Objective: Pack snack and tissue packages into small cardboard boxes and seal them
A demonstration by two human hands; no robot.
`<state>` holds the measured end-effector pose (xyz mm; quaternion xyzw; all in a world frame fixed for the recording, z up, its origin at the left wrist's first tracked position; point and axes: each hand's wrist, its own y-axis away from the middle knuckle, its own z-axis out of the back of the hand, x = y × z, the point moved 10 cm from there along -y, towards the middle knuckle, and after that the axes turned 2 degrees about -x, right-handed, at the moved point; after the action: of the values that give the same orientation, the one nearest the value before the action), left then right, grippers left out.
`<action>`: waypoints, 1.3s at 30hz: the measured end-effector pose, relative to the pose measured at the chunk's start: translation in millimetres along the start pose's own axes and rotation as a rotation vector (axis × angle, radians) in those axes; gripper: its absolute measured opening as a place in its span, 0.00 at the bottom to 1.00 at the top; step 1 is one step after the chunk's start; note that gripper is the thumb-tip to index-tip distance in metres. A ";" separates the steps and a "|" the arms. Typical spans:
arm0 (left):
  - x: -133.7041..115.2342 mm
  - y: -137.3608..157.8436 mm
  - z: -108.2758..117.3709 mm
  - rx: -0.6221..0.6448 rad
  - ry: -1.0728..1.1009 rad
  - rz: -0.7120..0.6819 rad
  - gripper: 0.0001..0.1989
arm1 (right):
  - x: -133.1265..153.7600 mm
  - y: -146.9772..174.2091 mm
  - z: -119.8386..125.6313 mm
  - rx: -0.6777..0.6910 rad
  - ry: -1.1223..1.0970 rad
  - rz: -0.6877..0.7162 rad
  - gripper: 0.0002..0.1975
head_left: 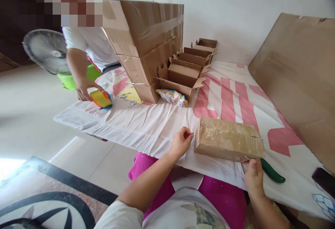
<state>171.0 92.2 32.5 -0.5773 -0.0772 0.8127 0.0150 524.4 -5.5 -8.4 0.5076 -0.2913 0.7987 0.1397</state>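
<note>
A small cardboard box [230, 139], its top covered with shiny tape, lies near the table's front edge. My left hand [182, 141] is just off the box's left end, thumb and fingers pinched together; whatever is between them is too small to make out. At the front right corner, my right hand [253, 175] grips the box's lower edge, its fingers partly hidden. A dark green curved handle [273, 172] sticks out beside that hand, its other end hidden.
Open cardboard boxes [180, 79] line up beside stacked large cartons [149, 30], with a colourful packet [172, 97] in front. Across the table, another person's hand [85, 89] holds a yellow and orange item [101, 99]. A large cardboard panel [300, 72] and dark phone-like object [324, 180] are right.
</note>
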 end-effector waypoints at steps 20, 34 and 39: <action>-73.9 133.4 -61.3 0.289 -0.177 -0.963 0.11 | 58.4 31.3 -9.2 0.353 0.154 -0.054 0.09; -60.6 125.9 -73.0 0.380 -0.225 -0.926 0.08 | -79.9 -52.3 275.6 -0.221 0.845 -0.554 0.07; -60.3 127.0 -75.1 0.391 -0.237 -0.929 0.07 | -81.3 -51.0 265.3 -0.209 0.972 -0.534 0.04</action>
<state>269.9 -32.0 46.7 -0.3725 -0.1733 0.7792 0.4732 780.6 -120.3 19.1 0.1209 -0.1326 0.8444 0.5047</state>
